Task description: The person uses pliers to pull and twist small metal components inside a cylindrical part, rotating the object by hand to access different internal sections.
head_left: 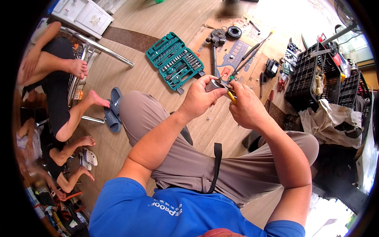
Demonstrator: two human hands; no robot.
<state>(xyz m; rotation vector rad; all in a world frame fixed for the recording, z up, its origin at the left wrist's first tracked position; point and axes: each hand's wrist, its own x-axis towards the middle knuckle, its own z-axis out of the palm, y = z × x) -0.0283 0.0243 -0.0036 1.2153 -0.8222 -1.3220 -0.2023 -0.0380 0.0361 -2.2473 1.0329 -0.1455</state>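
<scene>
My left hand [199, 98] is closed around a dark grey, rounded metal part [212, 85], its thumb stretched along the near side. My right hand [246, 104] grips pliers with yellow handles [231, 97], and their jaws meet the part between the two hands. Fingers cover much of the part, so its exact kind is unclear. Just beyond my hands, a dark metal tool with a long bar [214, 51] lies on flattened cardboard [233, 53]. A black ring-shaped part [234, 32] rests at its far end.
An open green socket set [173, 61] lies left of the cardboard. Black plastic crates [304, 87] with tools stand at the right, a pale cloth bag [331, 122] before them. Blue slippers [113, 110] and people with bare feet [79, 68] are at the left, beside a metal-framed chair [106, 49].
</scene>
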